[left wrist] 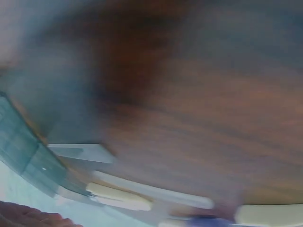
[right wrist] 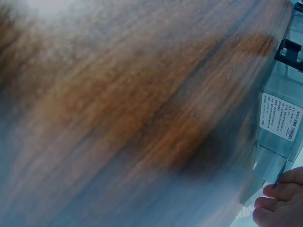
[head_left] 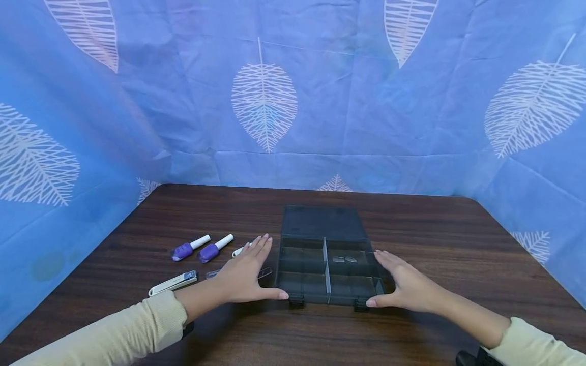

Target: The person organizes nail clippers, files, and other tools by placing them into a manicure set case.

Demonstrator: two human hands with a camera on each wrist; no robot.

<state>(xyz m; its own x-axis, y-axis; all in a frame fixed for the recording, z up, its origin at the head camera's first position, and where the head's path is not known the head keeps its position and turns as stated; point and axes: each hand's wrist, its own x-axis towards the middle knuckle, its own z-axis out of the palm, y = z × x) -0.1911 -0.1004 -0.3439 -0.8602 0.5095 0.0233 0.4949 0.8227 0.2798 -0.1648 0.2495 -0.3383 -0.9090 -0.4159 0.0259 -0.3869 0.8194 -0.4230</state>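
A dark see-through compartment box (head_left: pixel 327 269) lies on the table, its lid (head_left: pixel 322 222) folded back flat behind it. Inside, a pale divider (head_left: pixel 326 269) runs front to back, and two small pale ovals show in the right rear compartment. My left hand (head_left: pixel 244 274) is beside the box's left side, fingers straight and thumb tip right at the front left corner. On the other side, my right hand (head_left: pixel 407 284) has straight fingertips at the right wall and its thumb by the front latch (head_left: pixel 360 305). The right wrist view shows fingers (right wrist: pixel 284 191) against the box's end.
Two purple nail polish bottles (head_left: pixel 209 252) with white caps lie left of the box. Nearer sits a white nail clipper (head_left: pixel 173 283). A white-ended item (head_left: pixel 237 251) and a narrow clear item (head_left: pixel 264 273) are partly hidden by my left hand. Blue leaf-print cloth (head_left: pixel 320 101) surrounds the table.
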